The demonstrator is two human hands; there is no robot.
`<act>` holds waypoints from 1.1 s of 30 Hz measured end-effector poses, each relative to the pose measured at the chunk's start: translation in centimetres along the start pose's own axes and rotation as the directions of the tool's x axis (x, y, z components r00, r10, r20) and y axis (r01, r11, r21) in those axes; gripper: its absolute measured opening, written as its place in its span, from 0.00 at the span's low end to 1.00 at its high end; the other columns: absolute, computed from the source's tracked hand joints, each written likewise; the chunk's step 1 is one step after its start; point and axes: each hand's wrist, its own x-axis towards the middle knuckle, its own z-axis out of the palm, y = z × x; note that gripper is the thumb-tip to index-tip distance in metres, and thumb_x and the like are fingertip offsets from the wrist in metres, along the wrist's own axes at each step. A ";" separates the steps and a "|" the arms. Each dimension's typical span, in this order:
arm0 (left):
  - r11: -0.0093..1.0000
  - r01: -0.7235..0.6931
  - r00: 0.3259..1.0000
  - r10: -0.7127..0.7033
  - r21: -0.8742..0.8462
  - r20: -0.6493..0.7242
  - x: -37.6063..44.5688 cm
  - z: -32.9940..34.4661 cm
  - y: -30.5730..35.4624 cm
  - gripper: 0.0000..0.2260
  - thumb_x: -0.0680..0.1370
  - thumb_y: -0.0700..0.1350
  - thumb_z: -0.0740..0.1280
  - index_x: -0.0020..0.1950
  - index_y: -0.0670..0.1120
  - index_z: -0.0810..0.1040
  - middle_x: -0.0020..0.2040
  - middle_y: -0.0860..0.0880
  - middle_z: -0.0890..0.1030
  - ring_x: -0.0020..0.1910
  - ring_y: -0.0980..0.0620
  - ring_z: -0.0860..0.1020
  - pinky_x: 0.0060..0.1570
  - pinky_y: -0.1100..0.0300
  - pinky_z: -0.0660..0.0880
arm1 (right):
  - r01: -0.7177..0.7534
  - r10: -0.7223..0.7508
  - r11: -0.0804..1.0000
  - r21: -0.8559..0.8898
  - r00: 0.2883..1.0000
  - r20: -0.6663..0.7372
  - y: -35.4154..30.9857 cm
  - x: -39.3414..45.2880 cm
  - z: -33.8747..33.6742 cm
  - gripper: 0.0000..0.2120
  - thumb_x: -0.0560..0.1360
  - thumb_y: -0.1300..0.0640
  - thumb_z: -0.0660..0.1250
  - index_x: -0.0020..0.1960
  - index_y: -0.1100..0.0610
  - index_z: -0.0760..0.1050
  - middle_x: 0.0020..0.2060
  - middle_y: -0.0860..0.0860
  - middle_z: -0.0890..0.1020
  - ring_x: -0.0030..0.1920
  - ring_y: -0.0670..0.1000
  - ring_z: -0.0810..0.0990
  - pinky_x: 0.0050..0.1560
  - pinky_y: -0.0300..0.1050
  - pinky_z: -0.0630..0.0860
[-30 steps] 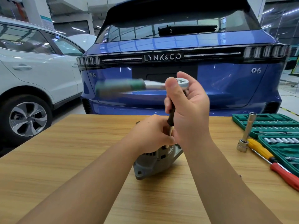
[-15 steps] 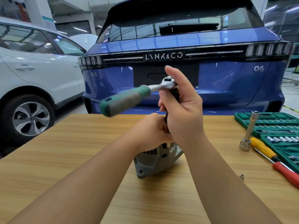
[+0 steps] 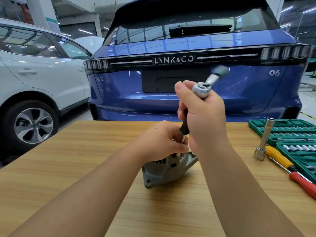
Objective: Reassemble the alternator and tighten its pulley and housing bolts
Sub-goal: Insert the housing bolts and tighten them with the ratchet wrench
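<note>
a light wood-grain desk (image 3: 71,177) carries everything. the grey alternator (image 3: 160,173) stands on it directly under the fingers (image 3: 181,147) of the left hand. well to the right of the fingers, a green socket case (image 3: 290,132) lies open at the desk's edge. a chrome socket extension (image 3: 263,142) leans against it, and a yellow-and-red screwdriver (image 3: 290,170) lies beside it.
</note>
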 end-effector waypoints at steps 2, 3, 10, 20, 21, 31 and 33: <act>1.000 0.012 1.000 -0.012 -0.007 -0.005 0.1 0.0 -0.2 0.02 0.79 0.48 0.73 0.51 0.54 0.83 0.43 0.55 0.85 0.41 0.59 0.82 0.45 0.59 0.78 | -0.065 0.053 0.994 0.093 0.991 0.127 -0.2 0.2 -0.5 0.14 0.76 0.58 0.71 0.61 0.55 0.76 0.35 0.49 0.78 0.33 0.46 0.74 0.36 0.38 0.74; 1.000 0.017 1.000 -0.017 -0.012 -0.009 0.2 0.0 -0.3 0.02 0.79 0.48 0.73 0.51 0.53 0.84 0.43 0.55 0.86 0.41 0.59 0.82 0.45 0.58 0.79 | -0.054 0.033 0.992 0.113 0.983 0.178 -0.2 0.2 -0.6 0.16 0.76 0.59 0.70 0.63 0.52 0.74 0.37 0.51 0.78 0.34 0.47 0.74 0.38 0.39 0.75; 1.000 -0.018 0.998 0.017 -0.019 -0.057 -0.2 -0.1 -0.3 0.06 0.79 0.42 0.73 0.42 0.48 0.82 0.35 0.59 0.84 0.36 0.61 0.80 0.36 0.69 0.75 | 0.303 -0.290 0.952 -0.041 0.936 0.201 1.1 -0.3 0.6 0.23 0.78 0.68 0.63 0.61 0.42 0.75 0.41 0.49 0.78 0.38 0.49 0.74 0.40 0.45 0.75; 0.998 0.002 0.999 -0.005 -0.058 -0.049 0.1 0.1 -0.3 0.04 0.78 0.45 0.74 0.48 0.51 0.80 0.40 0.55 0.83 0.37 0.67 0.80 0.38 0.72 0.75 | 0.020 -0.040 0.996 0.081 0.966 0.254 0.2 0.0 -0.3 0.21 0.72 0.48 0.71 0.65 0.45 0.76 0.38 0.49 0.78 0.39 0.48 0.76 0.44 0.49 0.76; 0.999 -0.004 0.999 0.003 -0.039 -0.038 0.1 0.0 -0.2 0.02 0.78 0.46 0.74 0.48 0.50 0.81 0.41 0.53 0.84 0.40 0.63 0.81 0.44 0.66 0.78 | 0.018 -0.030 0.998 0.061 0.979 0.199 0.1 0.0 -0.1 0.22 0.73 0.50 0.72 0.66 0.49 0.75 0.36 0.47 0.78 0.37 0.48 0.75 0.41 0.45 0.76; 1.000 0.023 0.999 -0.023 0.007 0.035 0.1 -0.7 -0.7 0.03 0.79 0.49 0.73 0.52 0.54 0.84 0.44 0.57 0.86 0.42 0.61 0.83 0.48 0.56 0.80 | 0.018 -0.026 0.999 0.046 0.979 0.200 0.5 0.5 -0.1 0.16 0.77 0.61 0.68 0.63 0.49 0.75 0.38 0.52 0.76 0.34 0.49 0.73 0.40 0.42 0.76; 1.000 0.019 0.999 -0.019 -0.013 0.028 0.0 -0.7 -0.8 0.03 0.79 0.48 0.74 0.52 0.53 0.84 0.44 0.56 0.86 0.44 0.58 0.83 0.53 0.50 0.81 | 0.159 -0.157 0.987 0.006 0.964 0.213 1.0 0.4 0.4 0.20 0.79 0.66 0.66 0.64 0.46 0.74 0.41 0.54 0.76 0.35 0.49 0.74 0.40 0.42 0.76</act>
